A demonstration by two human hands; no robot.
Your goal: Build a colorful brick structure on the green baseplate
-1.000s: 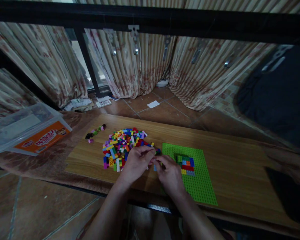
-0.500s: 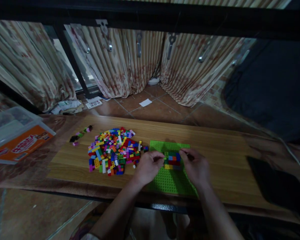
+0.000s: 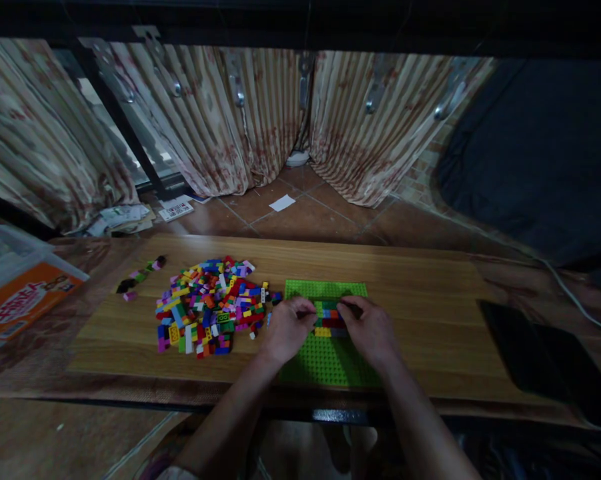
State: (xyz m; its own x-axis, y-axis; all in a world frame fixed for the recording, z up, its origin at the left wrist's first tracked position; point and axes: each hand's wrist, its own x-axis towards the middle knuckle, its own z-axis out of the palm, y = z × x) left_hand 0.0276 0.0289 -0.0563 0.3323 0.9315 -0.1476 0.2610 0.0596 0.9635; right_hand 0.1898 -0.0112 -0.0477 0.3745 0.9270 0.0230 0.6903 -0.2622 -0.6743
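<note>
Many loose bricks [image 3: 210, 303] separate box [image 3: 25, 300] from baseplate [image 3: 330, 365]; curtains [image 3: 270, 133] hang beyond.

This looks like a room in a home: striped, flower-patterned curtains [image 3: 270, 120] hang down to a brown tiled floor [image 3: 325, 217] on the far side, with loose papers [image 3: 123, 217] at their foot on the left. Nearer, a brown cloth [image 3: 115, 243] lies under a wooden board [image 3: 425, 320] bearing toy building bricks [image 3: 207, 307]; a plastic tub [image 3: 35, 300] stands left.
</note>
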